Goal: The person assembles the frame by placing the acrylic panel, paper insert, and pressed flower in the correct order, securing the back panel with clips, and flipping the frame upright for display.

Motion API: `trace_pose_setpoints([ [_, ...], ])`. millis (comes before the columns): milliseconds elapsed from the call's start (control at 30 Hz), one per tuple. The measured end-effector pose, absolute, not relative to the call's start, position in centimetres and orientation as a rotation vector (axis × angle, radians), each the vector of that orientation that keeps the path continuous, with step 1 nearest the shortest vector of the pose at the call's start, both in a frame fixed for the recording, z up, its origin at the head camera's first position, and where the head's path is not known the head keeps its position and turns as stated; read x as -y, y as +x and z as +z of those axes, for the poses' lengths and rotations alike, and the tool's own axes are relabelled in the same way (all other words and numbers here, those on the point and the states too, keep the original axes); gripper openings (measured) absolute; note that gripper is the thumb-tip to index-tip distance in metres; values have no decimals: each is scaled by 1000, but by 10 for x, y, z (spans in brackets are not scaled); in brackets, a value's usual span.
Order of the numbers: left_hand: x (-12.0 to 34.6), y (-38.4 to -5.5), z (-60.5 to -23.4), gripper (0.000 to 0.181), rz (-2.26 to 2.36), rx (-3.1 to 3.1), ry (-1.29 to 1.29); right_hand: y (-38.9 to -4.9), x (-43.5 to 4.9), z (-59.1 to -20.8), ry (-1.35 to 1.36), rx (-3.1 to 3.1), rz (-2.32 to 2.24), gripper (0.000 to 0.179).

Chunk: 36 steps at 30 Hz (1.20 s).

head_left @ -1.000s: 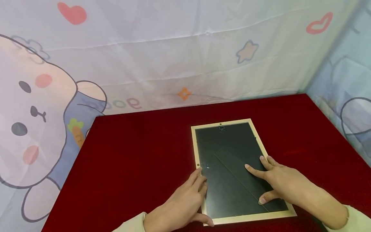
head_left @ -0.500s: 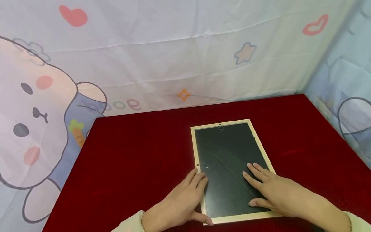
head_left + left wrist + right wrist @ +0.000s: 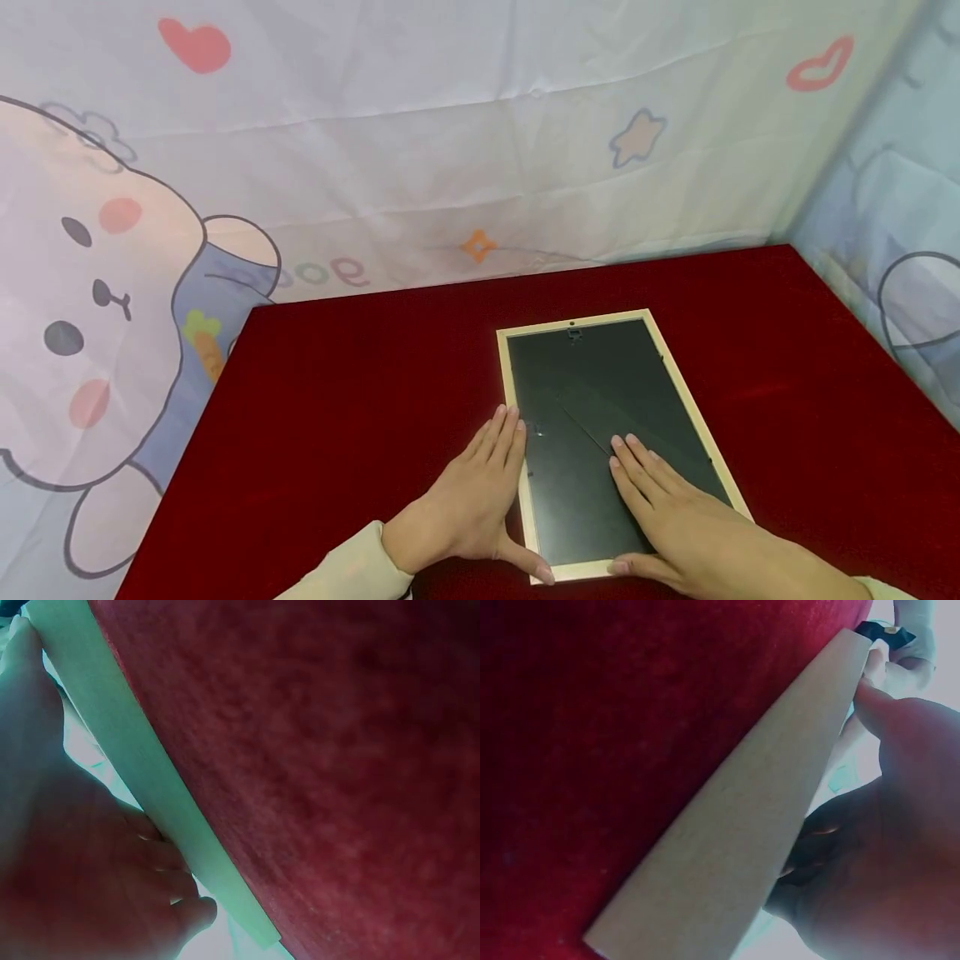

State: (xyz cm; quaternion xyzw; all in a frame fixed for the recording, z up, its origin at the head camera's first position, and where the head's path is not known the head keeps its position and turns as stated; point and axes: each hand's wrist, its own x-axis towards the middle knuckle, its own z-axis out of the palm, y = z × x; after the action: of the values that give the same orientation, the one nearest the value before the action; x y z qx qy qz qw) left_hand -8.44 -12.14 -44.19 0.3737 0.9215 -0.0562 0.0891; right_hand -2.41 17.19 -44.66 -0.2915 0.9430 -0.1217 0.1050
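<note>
A picture frame (image 3: 615, 375) lies face down on the red cloth, its dark backing board and pale wooden border facing up. My left hand (image 3: 472, 492) rests along the border's left side with fingers straight, and its thumb touches the bottom left corner. Across the lower right of the backing lies my right hand (image 3: 682, 521), fingers extended and thumb on the bottom border; it hides the lower right corner. Both wrist views show the wooden side of the frame (image 3: 150, 765) close up, with my left palm (image 3: 82, 847) and right palm (image 3: 892, 855) beside it.
Red cloth (image 3: 360, 400) covers the table under and around the frame. A pale printed curtain (image 3: 420, 150) with cartoon figures hangs behind the table and along its right side.
My left fingers have straightened and shifted up along the left border. My right hand has slid left and toward me, from the right border onto the backing and bottom edge.
</note>
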Motion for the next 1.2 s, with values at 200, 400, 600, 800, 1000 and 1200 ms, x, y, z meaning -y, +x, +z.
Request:
trace_pose_setpoints([
  [200,122,-84,-443,158,-119,-2714,1082,-26,-170,-448,-830,-2794,-306,103],
  [400,121,-84,-443,158,-124,-2708,1079,-28,-169,-446,-854,-2792,-256,103],
  [600,118,-84,-441,159,-128,-2689,1054,-30,-165,-443,-830,-2750,-253,104],
  [800,115,-83,-437,159,-188,-2683,1057,-28,-163,-443,-826,-2766,-254,100],
  [1000,114,-82,-432,157,-299,-2694,1078,-29,-160,-442,-848,-2798,-239,97],
  [1200,112,-82,-431,158,-321,-2688,1067,-31,-156,-434,-751,-2764,-318,95],
])
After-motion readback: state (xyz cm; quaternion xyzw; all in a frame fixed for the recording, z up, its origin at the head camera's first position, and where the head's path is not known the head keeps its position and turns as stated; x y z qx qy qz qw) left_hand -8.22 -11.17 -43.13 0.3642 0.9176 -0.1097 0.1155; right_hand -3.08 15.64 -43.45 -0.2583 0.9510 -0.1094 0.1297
